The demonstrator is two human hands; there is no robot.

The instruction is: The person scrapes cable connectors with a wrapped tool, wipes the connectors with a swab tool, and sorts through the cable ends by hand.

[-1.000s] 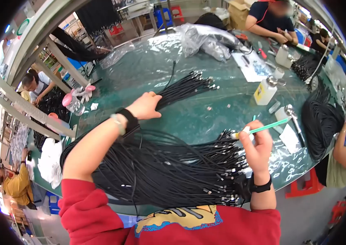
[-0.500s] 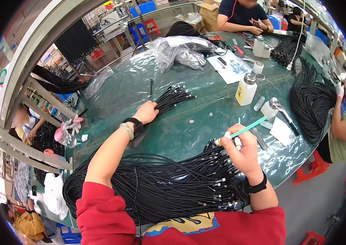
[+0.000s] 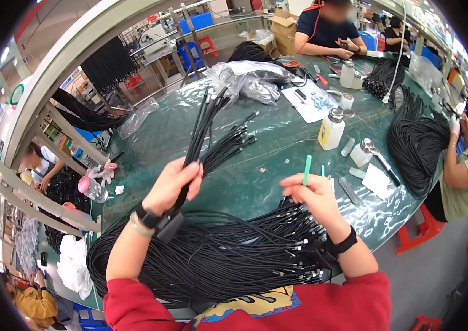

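My left hand (image 3: 177, 183) is closed round a bundle of black cables (image 3: 203, 124), whose ends point up and away from me. More black cable ends (image 3: 233, 144) fan out on the table just beyond that hand. A thin green stick (image 3: 307, 170) stands nearly upright in the fingers of my right hand (image 3: 315, 197); its lower end is hidden by the hand. Below both hands lies a large heap of black cables (image 3: 206, 265), with metal connectors gathered at the right end near my right wrist.
A yellow-labelled bottle (image 3: 330, 131) and a second pump bottle (image 3: 362, 153) stand to the right on the green table (image 3: 162, 138). White paper (image 3: 308, 105) and plastic bags (image 3: 239, 77) lie farther back. Co-workers sit across and at right beside a cable coil (image 3: 418, 138).
My left hand has come nearer, lifting a cable bundle off the table. My right hand has moved slightly left, and the green stick has turned from slanting to nearly upright.
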